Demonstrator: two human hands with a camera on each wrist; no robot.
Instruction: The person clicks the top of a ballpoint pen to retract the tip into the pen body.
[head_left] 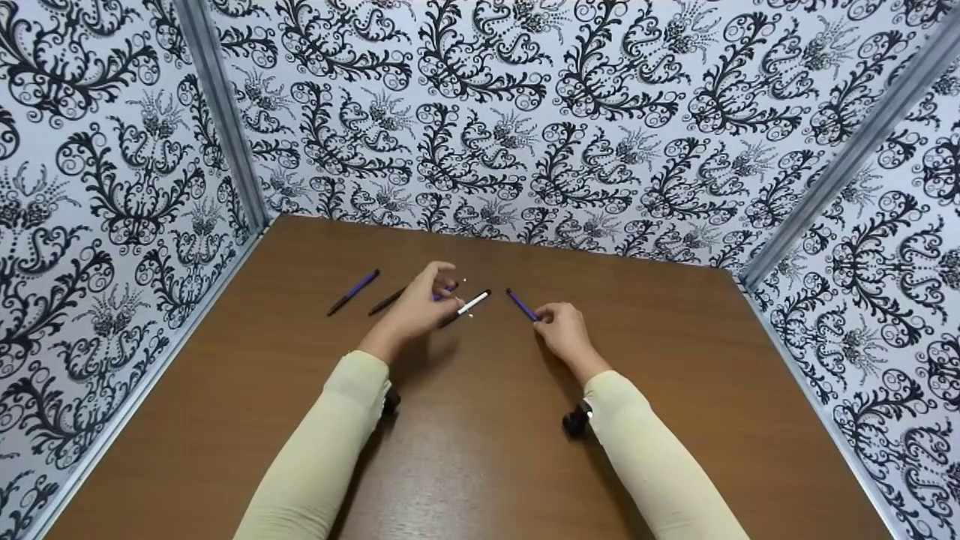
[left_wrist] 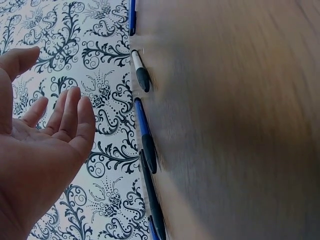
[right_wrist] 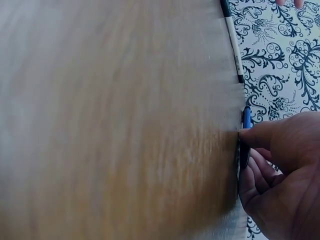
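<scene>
My right hand [head_left: 564,330] pinches the lower end of a blue pen [head_left: 522,304] between thumb and fingers, low over the table. The right wrist view shows the same blue pen [right_wrist: 246,117] at the thumb tip. My left hand [head_left: 421,306] hovers over the other pens, fingers loosely bent and holding nothing. Just right of it lies a white pen [head_left: 474,301] with a black grip. In the left wrist view a blue pen with a dark grip [left_wrist: 143,117] lies beside the white one; the head view shows it mostly hidden by the left hand.
Left of the left hand lie a black pen [head_left: 384,303] and another blue pen [head_left: 354,292], both slanted. All rest on a brown wooden table [head_left: 480,435]. Black-and-white patterned walls [head_left: 495,135] with grey metal posts [head_left: 225,112] enclose its back and sides.
</scene>
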